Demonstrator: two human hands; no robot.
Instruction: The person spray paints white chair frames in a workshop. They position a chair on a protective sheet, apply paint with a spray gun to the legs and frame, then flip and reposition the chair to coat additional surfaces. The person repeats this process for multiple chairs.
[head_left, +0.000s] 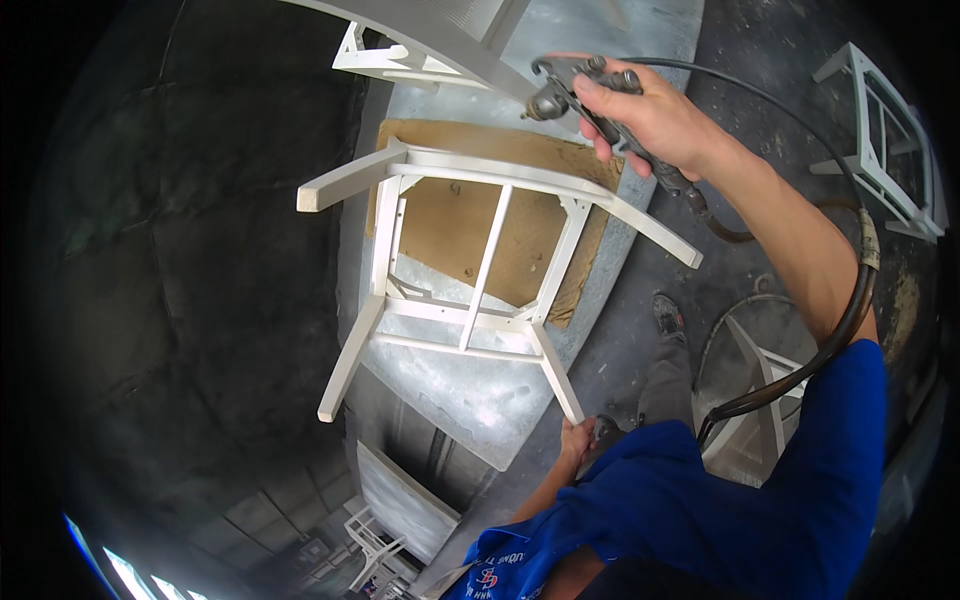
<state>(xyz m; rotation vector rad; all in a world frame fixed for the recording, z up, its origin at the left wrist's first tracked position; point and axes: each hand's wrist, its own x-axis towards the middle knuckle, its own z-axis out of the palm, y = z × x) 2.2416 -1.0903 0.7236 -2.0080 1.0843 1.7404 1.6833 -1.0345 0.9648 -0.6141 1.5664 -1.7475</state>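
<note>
My right hand (650, 120) is closed around the grip of a metal spray gun (548, 103), its nozzle facing left above the far side of the work. A dark hose hangs from the gun's handle. Below it stands a white wooden chair frame (488, 250), its legs pointing up and outward, with rails and a middle bar between them. My left hand (577, 438) is wrapped around the end of the frame's near right leg. Brown cardboard (450, 225) lies under the frame on a pale, paint-dusted table (480, 405).
More white furniture pieces (410, 65) sit at the table's far end. A white frame (880, 140) stands on the floor at the far right, another (765, 390) near my right side. A black hose (810, 370) loops around my right arm. A dark wall (200, 250) runs along the left.
</note>
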